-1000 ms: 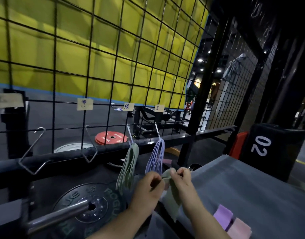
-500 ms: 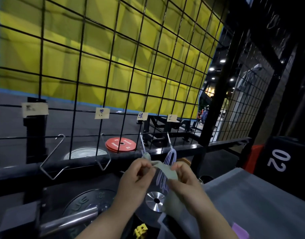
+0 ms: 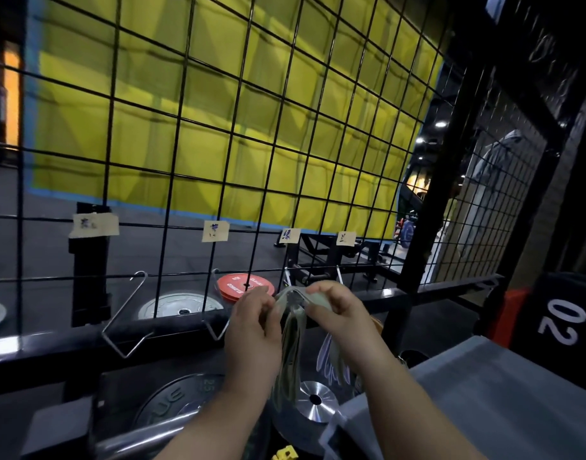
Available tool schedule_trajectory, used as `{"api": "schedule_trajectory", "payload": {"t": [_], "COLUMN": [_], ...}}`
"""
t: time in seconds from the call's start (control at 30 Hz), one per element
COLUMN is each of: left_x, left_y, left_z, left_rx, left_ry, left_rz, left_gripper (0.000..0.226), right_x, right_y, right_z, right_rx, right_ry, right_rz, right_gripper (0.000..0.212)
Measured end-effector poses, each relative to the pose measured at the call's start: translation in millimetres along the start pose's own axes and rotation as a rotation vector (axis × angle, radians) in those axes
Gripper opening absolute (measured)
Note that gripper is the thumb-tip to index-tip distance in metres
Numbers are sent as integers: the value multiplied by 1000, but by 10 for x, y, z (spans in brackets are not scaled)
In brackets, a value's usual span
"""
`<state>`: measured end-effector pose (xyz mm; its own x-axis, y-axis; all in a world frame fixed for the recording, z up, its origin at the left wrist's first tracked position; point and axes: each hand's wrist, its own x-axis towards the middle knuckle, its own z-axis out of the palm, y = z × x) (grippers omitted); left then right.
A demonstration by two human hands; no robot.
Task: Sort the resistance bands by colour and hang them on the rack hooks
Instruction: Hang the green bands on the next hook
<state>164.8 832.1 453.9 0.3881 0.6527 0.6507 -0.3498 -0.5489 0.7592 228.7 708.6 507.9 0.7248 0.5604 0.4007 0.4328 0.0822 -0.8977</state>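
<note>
Both hands hold one pale green band (image 3: 293,295) stretched open at the third hook of the black wire rack (image 3: 251,134). My left hand (image 3: 253,322) pinches its left end and my right hand (image 3: 339,310) pinches its right end. Several green bands (image 3: 290,360) hang in a bunch just below, between my wrists. A bunch of purple bands (image 3: 329,360) hangs from the fourth hook (image 3: 340,278), partly hidden by my right forearm. Two bare metal hooks (image 3: 127,323) (image 3: 217,327) hang to the left. Paper labels (image 3: 215,231) are taped above each hook.
Black weight plates and a barbell sleeve (image 3: 172,406) lie below the rack, with a silver hub (image 3: 314,398). A red plate (image 3: 245,285) and a grey plate (image 3: 180,305) lie beyond the mesh. A grey table (image 3: 504,403) is at the right, beside a black box marked 02 (image 3: 563,322).
Both hands rose from the table edge to the third hook, carrying the green band and spreading it open. The camera view tilted up and left.
</note>
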Motion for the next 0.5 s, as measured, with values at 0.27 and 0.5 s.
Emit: {"api": "schedule_trajectory", "payload": {"t": [0.27, 0.5], "left_x": [110, 112], "left_y": [17, 0], "left_z": [110, 122], "left_rx": [134, 307], "left_ry": [53, -49], "left_rz": [37, -3], "left_gripper": [16, 16], "right_x": [164, 245], "right_y": [41, 113], "right_z": [57, 97], "right_rx": [-40, -146], "right_ry": [79, 103], "right_rz": [15, 15], "right_gripper": [13, 12]}}
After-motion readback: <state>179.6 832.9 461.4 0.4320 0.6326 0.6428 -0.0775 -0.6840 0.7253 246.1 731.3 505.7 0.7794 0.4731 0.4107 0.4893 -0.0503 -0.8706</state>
